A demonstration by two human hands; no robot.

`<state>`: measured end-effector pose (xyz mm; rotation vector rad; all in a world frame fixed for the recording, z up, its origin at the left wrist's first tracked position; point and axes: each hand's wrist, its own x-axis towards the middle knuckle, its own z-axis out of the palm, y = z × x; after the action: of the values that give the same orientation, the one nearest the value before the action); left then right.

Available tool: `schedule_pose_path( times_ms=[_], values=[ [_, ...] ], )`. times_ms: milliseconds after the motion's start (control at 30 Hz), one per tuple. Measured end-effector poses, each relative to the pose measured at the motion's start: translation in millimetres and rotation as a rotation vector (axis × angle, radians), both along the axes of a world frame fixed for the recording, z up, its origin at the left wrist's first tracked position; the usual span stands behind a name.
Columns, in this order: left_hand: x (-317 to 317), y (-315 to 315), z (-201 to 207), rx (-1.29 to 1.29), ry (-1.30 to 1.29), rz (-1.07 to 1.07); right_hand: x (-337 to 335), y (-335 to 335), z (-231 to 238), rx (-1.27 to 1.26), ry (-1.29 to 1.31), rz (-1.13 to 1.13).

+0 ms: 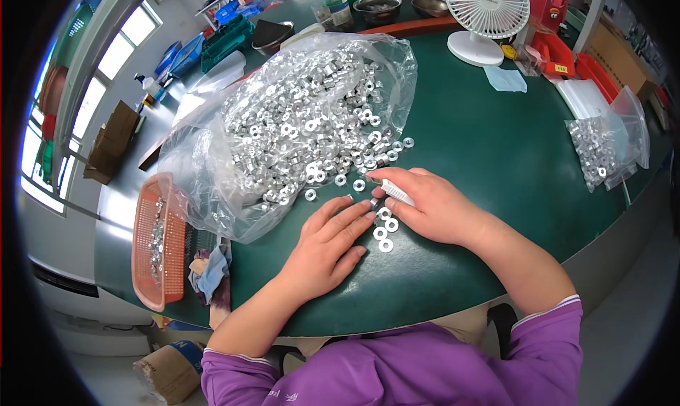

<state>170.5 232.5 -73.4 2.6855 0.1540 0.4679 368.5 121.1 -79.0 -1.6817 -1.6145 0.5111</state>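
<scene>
- My left hand (pixel 322 244): palm down, fingers nearly straight and slightly parted, tips at a small metal ring (pixel 375 204); I cannot tell if they grip it
- My right hand (pixel 432 204): fingers curled round a white-handled tool (pixel 397 192), its tip near that ring
- Loose rings (pixel 385 246): a small cluster at 6 o'clock from my fingertips, on the green table (pixel 467 137)
- Ring heap (pixel 304 122): 11 o'clock, on clear plastic (pixel 202 172)
- Pink basket (pixel 144 243): 9 o'clock
- White fan (pixel 487 9): 1 o'clock
</scene>
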Motion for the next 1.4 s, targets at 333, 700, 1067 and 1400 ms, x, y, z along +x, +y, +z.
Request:
schedule_pose_path(
  times_ms=[333,700,1067,1400],
  values=[
    [-6.3,1.6,-8.5,0.048,0.061,0.11,-3.9,0.0,3.9,-0.052,-0.018,0.065],
    [-6.0,-0.6,-6.2,-0.244,0.058,0.077,-3.6,-1.3,4.3,-0.028,0.01,0.067],
    [-9.5,-1.5,-13.3,-0.736,0.008,0.134,-9.1,-1.7,9.0,-0.07,0.221,0.109],
    [-5.3,-1.1,-13.7,-0.411,0.001,0.01,-9.3,-2.8,9.2,-0.155,0.254,0.041]
  ],
)
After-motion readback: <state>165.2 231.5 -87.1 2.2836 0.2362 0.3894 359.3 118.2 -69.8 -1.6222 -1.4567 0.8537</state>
